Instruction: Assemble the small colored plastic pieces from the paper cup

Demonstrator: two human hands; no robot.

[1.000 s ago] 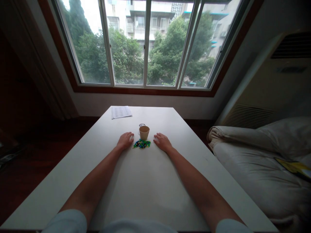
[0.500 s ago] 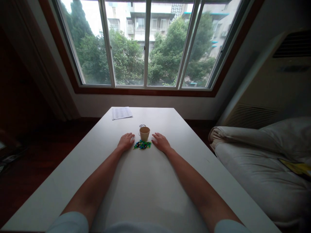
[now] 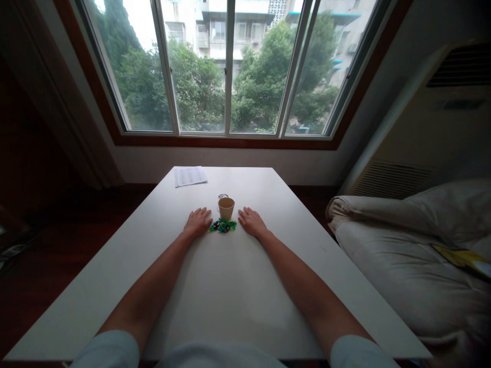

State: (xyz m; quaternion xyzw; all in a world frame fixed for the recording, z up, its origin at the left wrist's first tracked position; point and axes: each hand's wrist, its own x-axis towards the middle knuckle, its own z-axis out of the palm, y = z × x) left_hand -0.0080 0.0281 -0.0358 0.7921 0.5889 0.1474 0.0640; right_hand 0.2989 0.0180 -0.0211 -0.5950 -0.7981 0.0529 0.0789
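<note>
Left hand (image 3: 198,221) resting palm-down on white table (image 3: 245,296), grasping nothing; right hand (image 3: 251,222) likewise lying flat, released. Small coloured pieces (image 3: 223,226), mostly green and blue, lying heaped between hands, on near side of upright tan cup (image 3: 226,209). Handling apparently not yet begun: neither hand lifting anything, pieces lying loose outside cup. Cup's bottom not showing; contents uncertain.

One left hand (image 3: 198,223), one right hand (image 3: 252,222), one cup (image 3: 226,209)
One table (image 3: 233,286) is bearing one heap of pieces (image 3: 223,226) too small for counting and one stack of papers (image 3: 191,176); one window (image 3: 228,76) is showing four panes (image 3: 199,87).
</note>
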